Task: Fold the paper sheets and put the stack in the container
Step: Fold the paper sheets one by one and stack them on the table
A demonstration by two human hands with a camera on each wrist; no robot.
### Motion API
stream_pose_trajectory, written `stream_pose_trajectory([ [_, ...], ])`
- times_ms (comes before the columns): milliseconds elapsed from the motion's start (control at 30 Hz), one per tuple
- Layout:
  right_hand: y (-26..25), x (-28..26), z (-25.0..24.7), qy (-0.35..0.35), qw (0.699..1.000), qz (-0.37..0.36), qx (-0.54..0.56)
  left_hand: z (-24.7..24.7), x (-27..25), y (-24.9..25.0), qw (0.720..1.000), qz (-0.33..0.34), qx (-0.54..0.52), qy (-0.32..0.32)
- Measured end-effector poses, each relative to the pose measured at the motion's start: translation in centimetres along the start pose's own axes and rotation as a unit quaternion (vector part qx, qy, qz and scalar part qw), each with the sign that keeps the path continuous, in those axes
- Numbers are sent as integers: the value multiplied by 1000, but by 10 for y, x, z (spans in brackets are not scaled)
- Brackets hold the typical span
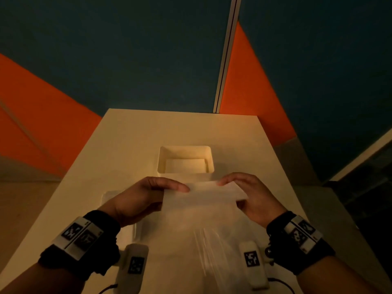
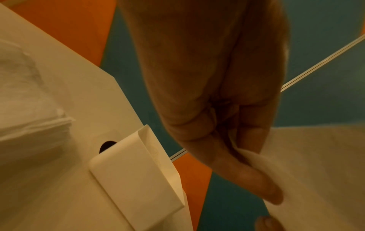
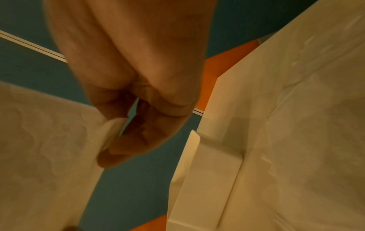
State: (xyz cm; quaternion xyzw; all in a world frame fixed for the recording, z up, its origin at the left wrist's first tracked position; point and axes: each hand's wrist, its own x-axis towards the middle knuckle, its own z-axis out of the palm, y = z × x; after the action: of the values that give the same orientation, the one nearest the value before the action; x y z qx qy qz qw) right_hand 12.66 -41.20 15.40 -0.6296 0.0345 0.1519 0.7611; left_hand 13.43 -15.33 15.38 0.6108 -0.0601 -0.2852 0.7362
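Pinching paper sheet [image 1: 201,196] top corners, L hand [image 1: 135,200] & R hand [image 1: 252,198], palms facing inward.

No readable text showing anywhere. Only markings: black-and-white square fiducial tags sitting on the left wristband [image 1: 81,234], the right wristband [image 1: 302,231] and the two white camera pods [image 1: 135,265] below the wrists. No letters, numbers or brands resolving on them.

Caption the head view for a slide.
Both hands, left and right, pinch a paper sheet before the container.
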Motion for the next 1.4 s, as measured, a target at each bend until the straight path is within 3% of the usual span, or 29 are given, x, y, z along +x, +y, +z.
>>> stream_pose_trajectory([
  [133, -5, -3, 2, -38, 997, 52, 45, -6, -9, 7, 999, -14, 9, -40],
  [300, -3, 3, 13, -65, 992, -10, -108, -2, -15, 14, 994, -35, 38, -92],
  [467, 9, 6, 35, -144, 974, 3, -173, 8, -6, 1, 985, -77, 117, -105],
  [533, 18, 8, 34, -107, 979, 31, -171, 4, -7, -7, 985, -80, 140, -62],
  [633, 42, 12, 14, -23, 965, 76, -250, -11, -20, -16, 987, -58, 109, 102],
  [667, 51, 12, 4, -9, 939, 91, -331, -18, -25, -18, 983, -47, 94, 153],
  [733, 68, 9, -12, -19, 860, 131, -492, -31, -37, -21, 971, -36, 56, 228],
  [800, 80, 4, -20, -33, 792, 162, -588, -45, -47, -26, 958, -34, 26, 285],
  [900, 95, -1, -24, -31, 743, 160, -650, -67, -57, -38, 929, -31, 32, 368],
  [1033, 105, -3, -28, -15, 737, 135, -662, -82, -64, -53, 909, -35, 31, 414],
  [1400, 105, -4, -31, -9, 757, 127, -640, -85, -61, -64, 917, -32, 68, 392],
])
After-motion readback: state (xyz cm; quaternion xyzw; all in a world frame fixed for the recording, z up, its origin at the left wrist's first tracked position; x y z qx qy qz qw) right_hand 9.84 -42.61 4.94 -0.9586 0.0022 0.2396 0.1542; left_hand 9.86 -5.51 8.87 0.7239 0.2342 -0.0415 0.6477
